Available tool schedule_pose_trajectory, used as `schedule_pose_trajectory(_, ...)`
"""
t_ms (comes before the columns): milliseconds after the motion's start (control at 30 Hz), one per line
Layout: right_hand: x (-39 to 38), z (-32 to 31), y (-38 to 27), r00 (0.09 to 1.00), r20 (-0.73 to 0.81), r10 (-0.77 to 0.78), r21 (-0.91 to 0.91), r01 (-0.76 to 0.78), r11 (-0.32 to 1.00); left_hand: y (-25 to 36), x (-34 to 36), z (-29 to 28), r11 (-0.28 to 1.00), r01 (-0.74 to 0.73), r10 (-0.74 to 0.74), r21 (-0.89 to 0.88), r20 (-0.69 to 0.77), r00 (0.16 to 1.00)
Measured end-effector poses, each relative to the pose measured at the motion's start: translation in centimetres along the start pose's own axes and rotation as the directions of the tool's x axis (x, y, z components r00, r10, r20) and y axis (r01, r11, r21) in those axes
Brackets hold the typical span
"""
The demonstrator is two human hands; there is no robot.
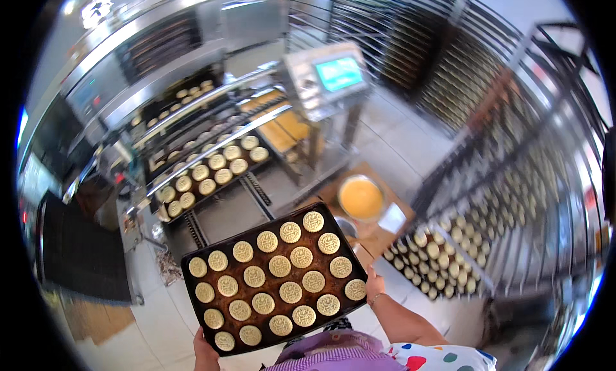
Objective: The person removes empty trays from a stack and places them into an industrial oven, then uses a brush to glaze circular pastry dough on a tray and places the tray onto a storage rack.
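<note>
Between the hands (pixel 205 352) (pixel 375 286) spans a dark tray (pixel 273 286).

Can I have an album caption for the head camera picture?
Left hand and right hand hold a dark tray of round stamped pastries.

The dark rectangular metal tray (pixel 333 286) is glossily stained brown; matt, embossed faces are shown by the round pale-yellow pastries (pixel 280 266). The blurred grey conveyor machine (pixel 231 209) is apparently made of smooth metal.

Left hand (pixel 205 353) and right hand (pixel 375 286) — well apart
</note>
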State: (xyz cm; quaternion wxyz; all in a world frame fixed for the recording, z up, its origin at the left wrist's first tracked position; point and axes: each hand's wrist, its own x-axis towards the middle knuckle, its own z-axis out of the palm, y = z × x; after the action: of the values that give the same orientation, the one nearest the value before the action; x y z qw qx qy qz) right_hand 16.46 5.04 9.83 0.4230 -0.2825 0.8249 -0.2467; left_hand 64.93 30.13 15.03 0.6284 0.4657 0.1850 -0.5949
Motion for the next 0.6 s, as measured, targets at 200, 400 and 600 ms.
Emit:
schedule_pose_trajectory(200,-9.9,-10.5,10.4,0.943,-0.282,0.178,0.068,-0.165,0.984,-1.6,-4.1,3.2,0.932,-0.083,0.028,0.353,0.16,0.987)
schedule_pose_trajectory(400,-9.8,-21.2,24.2,0.805,-0.34,0.486,0.656,-0.168,0.736,-12.3,-5.2,15.8,0.769,-0.165,-0.162,0.618,0.438,0.884)
schedule_pose_trajectory(600,-7.7,-33.0,37.2,0.733,-0.361,0.577,0.82,-0.045,0.57,-28.0,-0.3,22.0,0.646,-0.063,-0.229,0.76,0.272,0.935)
